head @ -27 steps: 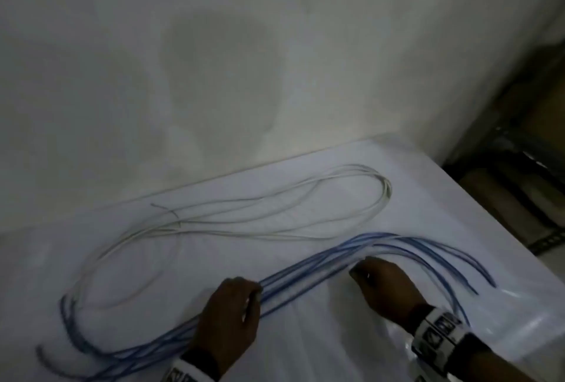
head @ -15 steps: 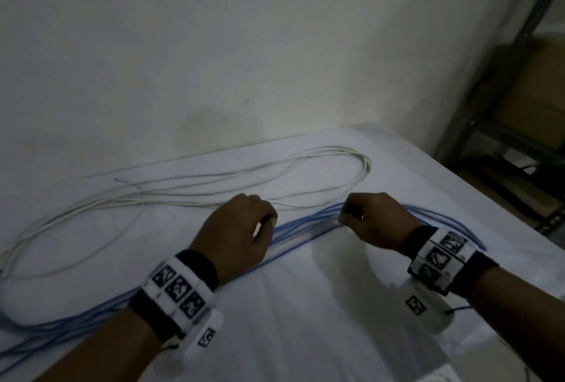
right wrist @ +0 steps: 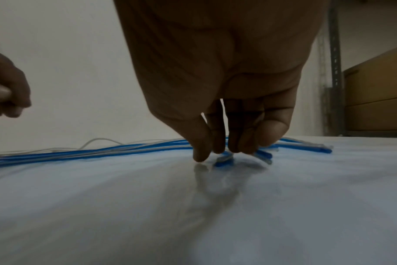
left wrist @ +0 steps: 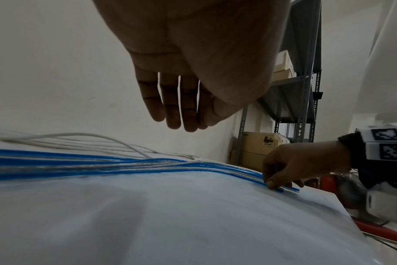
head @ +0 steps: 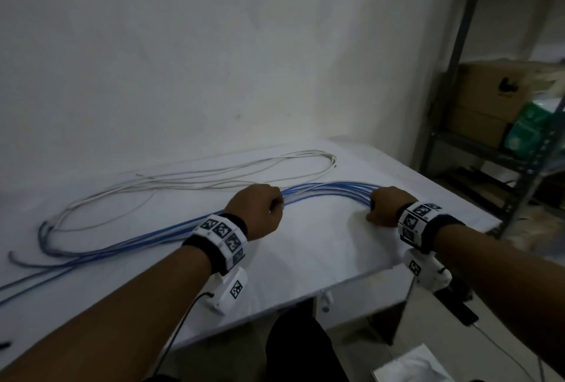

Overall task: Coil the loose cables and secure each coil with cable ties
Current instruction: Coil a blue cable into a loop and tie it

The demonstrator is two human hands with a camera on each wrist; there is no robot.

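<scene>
Head view: we see blue cables strung across the white worktop, white cables lying farther back. Left hand is over the blue bundle at centre, right hand at its right end.

Left wrist view: fingers hang relaxed above the bundle, holding nothing.

Right wrist view: fingers curl down, pinching the blue cable ends against the worktop.
</scene>
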